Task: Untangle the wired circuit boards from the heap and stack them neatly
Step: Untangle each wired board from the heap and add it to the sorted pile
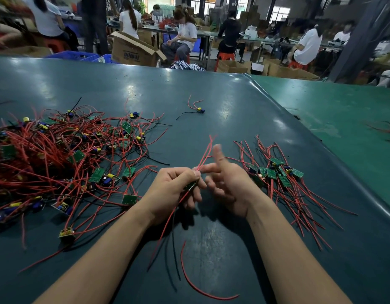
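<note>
A tangled heap of small green circuit boards with red and black wires (58, 154) covers the left of the dark green table (211, 102). A tidier pile of boards (275, 172) with wires trailing toward me lies at the right. My left hand (174, 189) grips one small board (190, 185) low in its fingers and pinches its red wires (206, 154), which rise up past my right hand. Other wires hang down from the board. My right hand (227, 183) is beside it, palm up, fingers loosely spread, its fingertips touching the wires at the left hand's pinch.
One stray board (199, 110) lies alone at the table's far middle. A loose red wire (189, 279) curves near the front edge. A lighter green table (343, 110) adjoins at the right. People sit at benches with cardboard boxes (132, 51) beyond.
</note>
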`<action>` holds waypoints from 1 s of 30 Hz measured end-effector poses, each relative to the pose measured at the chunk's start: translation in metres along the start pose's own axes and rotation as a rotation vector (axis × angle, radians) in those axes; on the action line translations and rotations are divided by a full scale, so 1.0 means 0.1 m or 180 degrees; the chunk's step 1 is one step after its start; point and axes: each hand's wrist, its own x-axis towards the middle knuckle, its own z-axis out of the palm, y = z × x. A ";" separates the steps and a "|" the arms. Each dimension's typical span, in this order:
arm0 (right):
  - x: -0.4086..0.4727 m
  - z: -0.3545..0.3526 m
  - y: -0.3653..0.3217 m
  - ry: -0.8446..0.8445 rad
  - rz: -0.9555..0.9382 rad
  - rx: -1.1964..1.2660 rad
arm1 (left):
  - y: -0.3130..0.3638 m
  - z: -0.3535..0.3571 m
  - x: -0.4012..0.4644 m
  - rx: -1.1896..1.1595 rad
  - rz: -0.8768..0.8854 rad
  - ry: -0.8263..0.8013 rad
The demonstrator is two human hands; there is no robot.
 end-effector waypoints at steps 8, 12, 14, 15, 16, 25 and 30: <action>0.00 -0.03 -0.04 0.0504 -0.0492 0.0577 | 0.04 0.01 -0.02 0.0214 -0.0131 -0.0283; 0.05 -0.21 -0.09 0.1631 -0.0747 0.1349 | 0.04 -0.04 -0.10 0.0244 -0.0241 -0.0754; 0.06 -0.29 -0.10 0.1936 -0.0902 0.1439 | 0.01 -0.02 -0.12 0.0160 -0.0125 -0.0640; 0.04 -0.26 -0.10 0.1840 -0.0885 0.1215 | -0.01 0.00 -0.11 0.0099 0.0014 -0.0386; 0.02 -0.19 -0.09 0.1535 -0.0801 0.0846 | -0.02 0.02 -0.08 -0.0001 0.0170 -0.0069; -0.12 0.17 0.04 -0.0721 -0.0247 -0.0471 | -0.04 -0.09 0.06 -0.0493 0.0043 0.0180; -0.13 0.18 -0.02 -0.0342 -0.0483 -0.0105 | -0.03 -0.09 0.12 -0.0678 0.0177 0.0722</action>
